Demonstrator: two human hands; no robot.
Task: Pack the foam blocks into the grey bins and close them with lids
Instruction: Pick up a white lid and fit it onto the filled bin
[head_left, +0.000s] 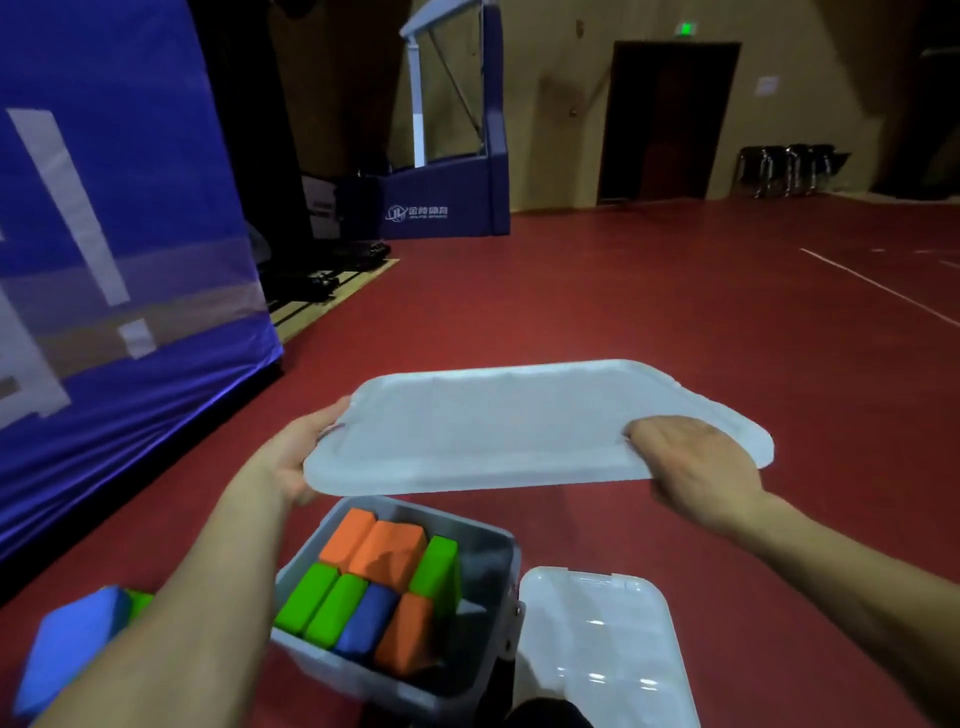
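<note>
A white plastic lid (498, 426) is held flat in the air above the red floor. My left hand (296, 457) grips its left edge and my right hand (696, 467) grips its near right edge. Just below and in front of me stands an open grey bin (488, 566) on the floor, filled with several orange, green and blue foam blocks (384, 582). The lid hovers over the bin's far side, apart from its rim. A loose blue foam block (72, 644) with a green one behind it lies at the lower left, partly hidden by my left forearm.
A second bin closed with a white lid (602, 649) stands right of the open bin, touching it. A blue fabric banner (114, 260) rises along the left. Farther off are a blue padded stand (447, 202), a dark door (670, 119) and stacked chairs (784, 169).
</note>
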